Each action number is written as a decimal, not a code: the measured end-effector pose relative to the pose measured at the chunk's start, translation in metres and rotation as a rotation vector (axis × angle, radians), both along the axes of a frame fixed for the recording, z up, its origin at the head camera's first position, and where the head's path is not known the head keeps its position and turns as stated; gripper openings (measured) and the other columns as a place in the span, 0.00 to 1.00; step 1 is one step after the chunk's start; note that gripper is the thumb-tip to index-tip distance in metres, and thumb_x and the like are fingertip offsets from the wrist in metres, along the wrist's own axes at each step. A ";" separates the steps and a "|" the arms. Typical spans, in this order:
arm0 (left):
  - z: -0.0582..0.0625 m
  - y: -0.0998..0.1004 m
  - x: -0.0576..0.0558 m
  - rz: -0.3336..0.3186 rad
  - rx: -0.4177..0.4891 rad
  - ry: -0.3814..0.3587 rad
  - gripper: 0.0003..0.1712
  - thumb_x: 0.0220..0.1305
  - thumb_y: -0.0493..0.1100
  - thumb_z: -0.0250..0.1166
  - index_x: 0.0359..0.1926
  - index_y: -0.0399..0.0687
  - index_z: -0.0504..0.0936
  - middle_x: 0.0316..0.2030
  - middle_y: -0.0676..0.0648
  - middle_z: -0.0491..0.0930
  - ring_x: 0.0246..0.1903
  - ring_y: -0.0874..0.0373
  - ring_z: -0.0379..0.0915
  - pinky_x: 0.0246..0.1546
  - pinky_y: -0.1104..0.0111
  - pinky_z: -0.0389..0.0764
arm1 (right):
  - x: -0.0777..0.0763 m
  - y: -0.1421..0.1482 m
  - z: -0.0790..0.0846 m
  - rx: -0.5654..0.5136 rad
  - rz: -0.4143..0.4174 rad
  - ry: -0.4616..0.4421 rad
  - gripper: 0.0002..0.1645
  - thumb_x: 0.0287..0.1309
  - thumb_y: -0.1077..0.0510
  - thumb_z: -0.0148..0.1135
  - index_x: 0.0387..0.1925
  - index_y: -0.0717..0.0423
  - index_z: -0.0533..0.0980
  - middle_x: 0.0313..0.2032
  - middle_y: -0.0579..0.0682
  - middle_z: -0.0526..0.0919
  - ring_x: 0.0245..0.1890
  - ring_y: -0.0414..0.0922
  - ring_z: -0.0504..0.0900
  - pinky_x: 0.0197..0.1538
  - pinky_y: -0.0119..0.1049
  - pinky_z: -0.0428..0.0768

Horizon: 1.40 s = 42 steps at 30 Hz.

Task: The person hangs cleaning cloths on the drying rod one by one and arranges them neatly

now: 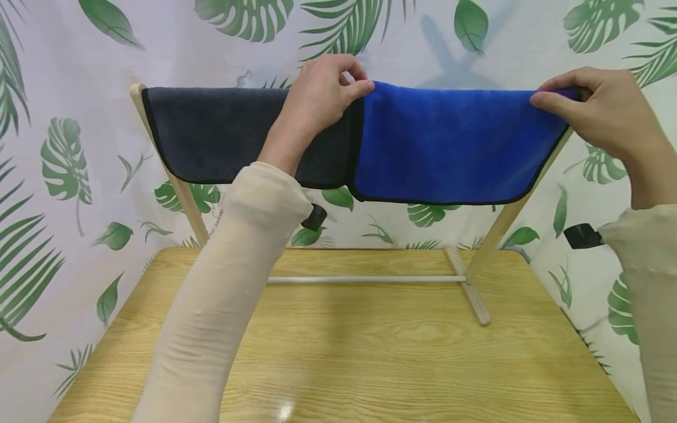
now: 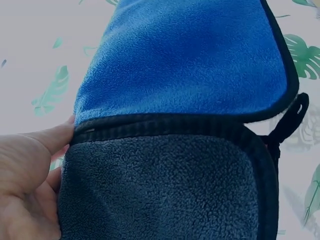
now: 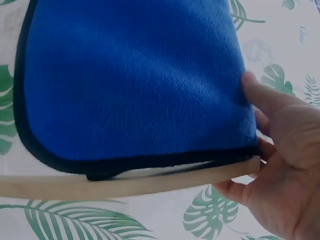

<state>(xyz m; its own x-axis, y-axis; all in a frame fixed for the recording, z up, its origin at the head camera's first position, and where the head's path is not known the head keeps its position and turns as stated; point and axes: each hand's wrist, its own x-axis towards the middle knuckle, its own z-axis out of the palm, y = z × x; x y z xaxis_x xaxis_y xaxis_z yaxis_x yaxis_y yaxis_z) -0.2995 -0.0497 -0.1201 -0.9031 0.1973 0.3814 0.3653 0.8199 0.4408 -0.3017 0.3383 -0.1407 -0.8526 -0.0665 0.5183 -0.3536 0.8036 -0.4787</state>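
Note:
A blue towel (image 1: 449, 147) with black edging hangs folded over the top of a wooden rack (image 1: 497, 235), on its right half. To its left hangs a dark grey towel (image 1: 211, 135), their black edges meeting near the middle. My left hand (image 1: 322, 91) pinches the blue towel's upper left corner, thumb and forefinger at the fold. At the upper right corner my right hand (image 1: 608, 111) grips the fold between thumb and fingers, beside the rack's post (image 3: 175, 181). The left wrist view shows a small black loop (image 2: 292, 117) at the lower corners.
The rack stands on a wood-grain table (image 1: 402, 352), with a white crossbar (image 1: 365, 279) low down and a wooden foot (image 1: 476, 299) at the right. Behind it is a pale wall covering with green leaf prints (image 1: 116, 235).

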 end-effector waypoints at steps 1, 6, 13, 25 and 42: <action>0.000 0.000 0.000 0.001 0.006 0.004 0.19 0.77 0.59 0.58 0.59 0.56 0.80 0.51 0.51 0.82 0.44 0.59 0.74 0.45 0.68 0.75 | 0.000 0.001 0.000 0.006 0.016 -0.003 0.31 0.74 0.45 0.59 0.61 0.69 0.77 0.37 0.27 0.72 0.33 0.30 0.72 0.41 0.20 0.67; -0.002 0.000 0.001 -0.007 0.014 0.025 0.19 0.76 0.59 0.58 0.58 0.55 0.78 0.48 0.51 0.82 0.42 0.59 0.75 0.43 0.68 0.75 | -0.002 -0.002 0.001 -0.029 -0.006 0.012 0.28 0.75 0.48 0.58 0.59 0.70 0.79 0.32 0.26 0.72 0.29 0.29 0.72 0.36 0.14 0.68; -0.003 -0.002 0.001 -0.046 -0.014 0.037 0.19 0.77 0.59 0.59 0.56 0.57 0.85 0.49 0.52 0.82 0.45 0.61 0.75 0.45 0.69 0.76 | -0.003 -0.011 0.002 -0.113 -0.085 0.086 0.05 0.71 0.48 0.64 0.36 0.36 0.77 0.28 0.32 0.72 0.28 0.32 0.70 0.31 0.14 0.68; -0.003 -0.003 0.001 -0.071 -0.025 0.044 0.19 0.75 0.57 0.62 0.58 0.55 0.85 0.52 0.52 0.83 0.50 0.60 0.76 0.51 0.69 0.77 | 0.003 0.008 -0.009 -0.050 0.011 0.037 0.27 0.76 0.49 0.56 0.62 0.66 0.79 0.52 0.35 0.73 0.45 0.32 0.64 0.47 0.28 0.62; -0.009 0.000 -0.001 -0.027 0.036 0.108 0.17 0.79 0.56 0.57 0.56 0.53 0.82 0.42 0.52 0.79 0.39 0.60 0.71 0.40 0.71 0.71 | -0.001 0.008 -0.008 -0.254 0.074 0.016 0.04 0.74 0.49 0.61 0.40 0.36 0.80 0.28 0.40 0.75 0.18 0.37 0.64 0.19 0.26 0.60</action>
